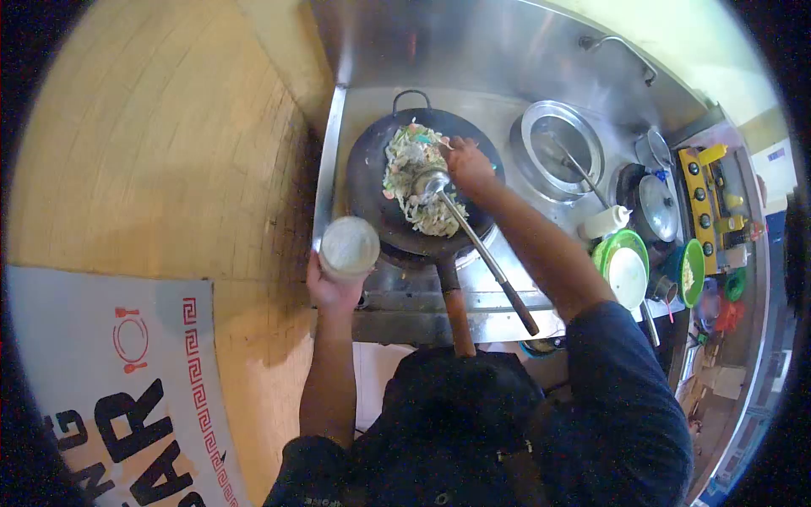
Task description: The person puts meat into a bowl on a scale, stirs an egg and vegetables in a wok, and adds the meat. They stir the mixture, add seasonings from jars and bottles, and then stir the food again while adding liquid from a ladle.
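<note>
My left hand grips a round tub of white contents, held level beside the wok's near left edge. Over the wok, my right hand hangs with fingers drawn together; what they hold, if anything, I cannot make out. Shredded vegetables and pale pieces of food lie in the wok below it. A metal ladle rests bowl-down on the food, its long handle leaning out over the wok's near rim. The wok's wooden handle points toward my body.
Right of the wok stands a metal pot with a long-handled utensil in it. Farther right are a white squeeze bottle, a green bowl and a lidded pan. A steel splash wall rises behind; a tiled wall borders the left.
</note>
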The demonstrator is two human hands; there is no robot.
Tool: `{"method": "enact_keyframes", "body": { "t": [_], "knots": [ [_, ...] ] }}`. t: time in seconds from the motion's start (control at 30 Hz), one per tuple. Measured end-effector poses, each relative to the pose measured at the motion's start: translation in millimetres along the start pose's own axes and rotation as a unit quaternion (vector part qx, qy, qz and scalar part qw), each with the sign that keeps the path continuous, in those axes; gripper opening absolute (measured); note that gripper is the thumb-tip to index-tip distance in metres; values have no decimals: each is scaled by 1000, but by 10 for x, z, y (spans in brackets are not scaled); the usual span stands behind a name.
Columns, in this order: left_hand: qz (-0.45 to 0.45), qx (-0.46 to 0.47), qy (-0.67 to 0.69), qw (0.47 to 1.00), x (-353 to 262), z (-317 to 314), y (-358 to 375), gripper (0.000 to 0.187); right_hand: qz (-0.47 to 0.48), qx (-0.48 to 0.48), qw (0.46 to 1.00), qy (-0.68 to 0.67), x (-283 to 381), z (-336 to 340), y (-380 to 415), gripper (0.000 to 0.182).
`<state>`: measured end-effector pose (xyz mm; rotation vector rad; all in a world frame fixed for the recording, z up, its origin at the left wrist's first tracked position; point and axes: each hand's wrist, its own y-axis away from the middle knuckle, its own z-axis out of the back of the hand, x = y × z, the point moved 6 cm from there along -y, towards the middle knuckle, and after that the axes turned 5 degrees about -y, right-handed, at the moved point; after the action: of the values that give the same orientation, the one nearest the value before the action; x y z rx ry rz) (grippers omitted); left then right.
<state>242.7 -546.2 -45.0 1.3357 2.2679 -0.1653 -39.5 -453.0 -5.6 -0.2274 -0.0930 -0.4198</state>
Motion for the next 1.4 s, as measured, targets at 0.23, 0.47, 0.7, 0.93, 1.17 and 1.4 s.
{"method": "enact_keyframes", "body": {
  "t": [0.23, 0.47, 0.7, 0.93, 1.17, 1.4],
  "knots": [
    [-18, 89, -2, 996, 185, -199, 446, 69, -87, 101, 976, -171, 145, -179, 433, 23],
    [146, 140, -84, 976, 1256, -1690, 759, 67, -230, -301, 901, -213, -814, 2244, 3627, 46],
    [306, 240, -78, 918, 3525, -2866, 1286, 66, -739, -526, 420, -26, -2355, 2229, 9893, 41],
    [540, 203, -129, 807, 6626, -3711, 2335, 64, -820, -380, 428, 22, -3964, 2464, 12161, 42],
    [732, 200, -125, 640, 8989, -4342, 3304, 68, -856, -190, 478, 57, -4540, 2599, 13367, 65],
    [739, 244, -217, 588, 10534, -4665, 4107, 55, -657, -425, 622, -11, -3999, 3423, 12570, 70]
  ]
}}
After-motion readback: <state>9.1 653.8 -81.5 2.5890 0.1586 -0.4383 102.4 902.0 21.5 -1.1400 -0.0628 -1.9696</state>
